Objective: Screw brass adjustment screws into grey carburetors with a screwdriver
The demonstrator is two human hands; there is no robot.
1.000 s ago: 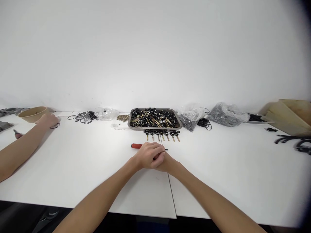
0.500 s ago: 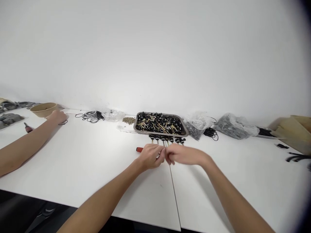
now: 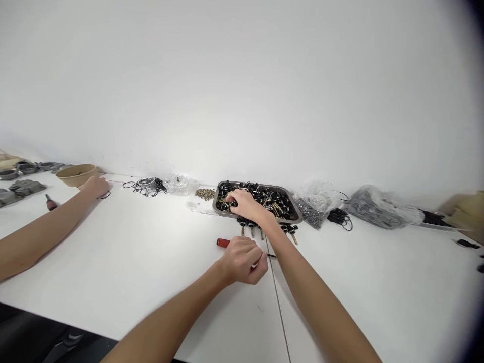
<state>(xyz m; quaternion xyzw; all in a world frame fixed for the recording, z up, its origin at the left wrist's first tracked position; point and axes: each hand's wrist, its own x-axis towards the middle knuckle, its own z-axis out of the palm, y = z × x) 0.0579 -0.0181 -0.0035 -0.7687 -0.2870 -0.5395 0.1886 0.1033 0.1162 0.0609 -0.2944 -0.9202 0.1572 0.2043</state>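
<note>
My right hand (image 3: 246,203) reaches into a grey metal tray (image 3: 295,218) heaped with small black and brass parts, its fingers curled down among them at the tray's left end. My left hand (image 3: 244,260) rests on the white table (image 3: 151,252) as a loose fist, just in front of a red-handled screwdriver (image 3: 224,243). What the fist holds, if anything, is hidden. A short row of assembled black-and-brass pieces (image 3: 251,227) lies in front of the tray, partly covered by my right forearm.
Another person's arm and hand (image 3: 94,187) lie at the left beside a tan bowl (image 3: 75,174). Black rings (image 3: 145,185), clear bags (image 3: 182,184), a heap of brass bits (image 3: 204,193) and bagged parts (image 3: 380,206) line the wall. Cardboard (image 3: 463,209) sits far right.
My hands were clasped together, then came apart. The right hand has gone forward into the tray while the left stayed by the screwdriver. The view has shifted left.
</note>
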